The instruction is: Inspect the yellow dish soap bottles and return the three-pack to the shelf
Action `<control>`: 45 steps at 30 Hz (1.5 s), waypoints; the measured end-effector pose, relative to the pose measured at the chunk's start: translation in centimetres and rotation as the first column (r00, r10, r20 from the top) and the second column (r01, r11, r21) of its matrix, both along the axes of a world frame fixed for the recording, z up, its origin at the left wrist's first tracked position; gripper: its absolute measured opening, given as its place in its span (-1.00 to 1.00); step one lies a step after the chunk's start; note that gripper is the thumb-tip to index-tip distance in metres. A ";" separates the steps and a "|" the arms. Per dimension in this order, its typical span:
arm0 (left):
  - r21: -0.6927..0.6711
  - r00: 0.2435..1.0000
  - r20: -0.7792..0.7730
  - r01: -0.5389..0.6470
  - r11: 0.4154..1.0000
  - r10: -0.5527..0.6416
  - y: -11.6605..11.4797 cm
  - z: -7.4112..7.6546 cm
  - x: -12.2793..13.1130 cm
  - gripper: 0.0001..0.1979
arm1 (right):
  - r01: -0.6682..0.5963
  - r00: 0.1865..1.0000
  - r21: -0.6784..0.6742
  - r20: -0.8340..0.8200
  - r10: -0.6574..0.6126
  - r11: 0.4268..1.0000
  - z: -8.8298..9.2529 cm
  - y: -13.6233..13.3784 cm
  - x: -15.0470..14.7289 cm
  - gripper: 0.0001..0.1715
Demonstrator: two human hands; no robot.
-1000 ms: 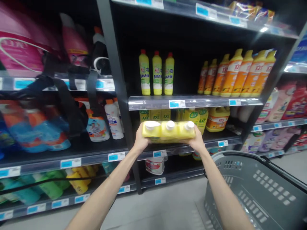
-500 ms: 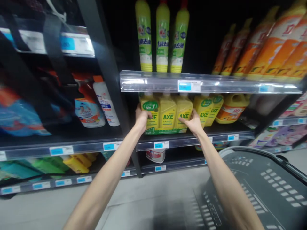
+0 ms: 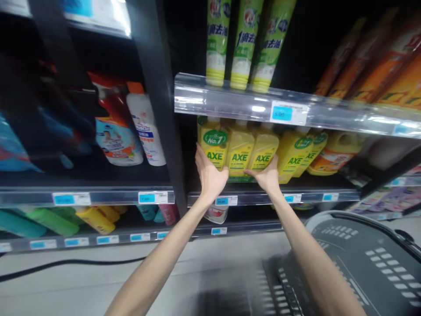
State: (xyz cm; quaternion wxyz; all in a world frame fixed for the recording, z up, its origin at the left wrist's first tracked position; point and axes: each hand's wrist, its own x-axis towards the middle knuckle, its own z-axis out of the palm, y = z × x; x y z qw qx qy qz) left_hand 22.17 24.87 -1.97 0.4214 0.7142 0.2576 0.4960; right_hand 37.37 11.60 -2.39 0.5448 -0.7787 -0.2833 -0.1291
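Observation:
A three-bottle pack of yellow AXE dish soap (image 3: 239, 151) stands upright on the middle shelf, with a green band along its bottom. My left hand (image 3: 210, 175) is wrapped round its left end, fingers along the side and thumb across the lower front. At the right end my right hand (image 3: 268, 176) grips the rightmost bottle, its thumb pointing inward on the front and its fingers mostly hidden. The bottle tops are partly covered by the shelf edge above. Just right of my right hand stand more yellow AXE bottles (image 3: 294, 159).
The clear shelf lip (image 3: 230, 103) overhangs the pack, with tall green-yellow bottles (image 3: 245, 48) above. A dark upright post (image 3: 161, 87) stands at left, beside spray cleaners (image 3: 117, 140). A grey shopping basket (image 3: 355, 250) is at lower right. Below is pale floor (image 3: 177, 285).
The view has shifted closer to the shelf. My left hand has moved lower on the pack, its thumb now at the bottom front. My right hand also sits lower on its end.

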 end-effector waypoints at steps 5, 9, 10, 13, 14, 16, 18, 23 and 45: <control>-0.031 0.998 -0.066 -0.006 1.000 0.004 2.5 0.0 1.1 0.16 | 0.019 0.997 -0.040 -0.076 -0.022 0.999 -0.3 2.9 0.8 0.37; -0.100 0.996 -0.082 -0.030 0.995 0.022 4.8 0.0 2.2 0.18 | 0.021 0.997 -0.025 -0.070 -0.023 0.999 -1.1 5.5 2.2 0.40; -0.114 0.996 -0.086 -0.035 0.993 0.025 5.2 -0.1 2.5 0.18 | 0.016 0.998 -0.014 -0.057 -0.017 1.000 -1.3 6.0 2.5 0.40; -0.132 0.993 -0.112 -0.040 0.990 0.025 5.9 0.0 3.1 0.18 | -0.001 0.999 -0.017 -0.035 0.000 1.000 -1.3 6.9 3.0 0.40; -0.132 0.992 -0.123 -0.040 0.991 0.023 6.0 0.0 3.2 0.18 | -0.002 1.000 -0.023 -0.026 0.002 1.000 -1.2 7.0 3.0 0.40; -0.127 0.990 -0.138 -0.034 0.991 0.016 6.1 0.0 3.3 0.18 | -0.002 1.000 -0.026 -0.008 0.002 1.000 -1.1 7.1 3.1 0.35; -0.129 0.992 -0.128 -0.019 0.991 0.002 6.4 0.0 3.3 0.19 | -0.013 1.000 -0.030 0.009 0.013 0.999 -1.0 7.2 3.4 0.29; -0.117 0.992 -0.117 0.036 0.992 -0.050 6.9 -0.6 3.0 0.16 | -0.086 0.995 0.004 0.051 0.086 0.996 -1.6 7.3 5.1 0.26; -0.367 0.021 0.193 0.929 -0.053 -0.981 -3.3 -0.8 -21.2 -0.70 | -0.286 0.955 -0.446 -0.067 0.287 0.848 1.2 -11.6 -12.3 -0.34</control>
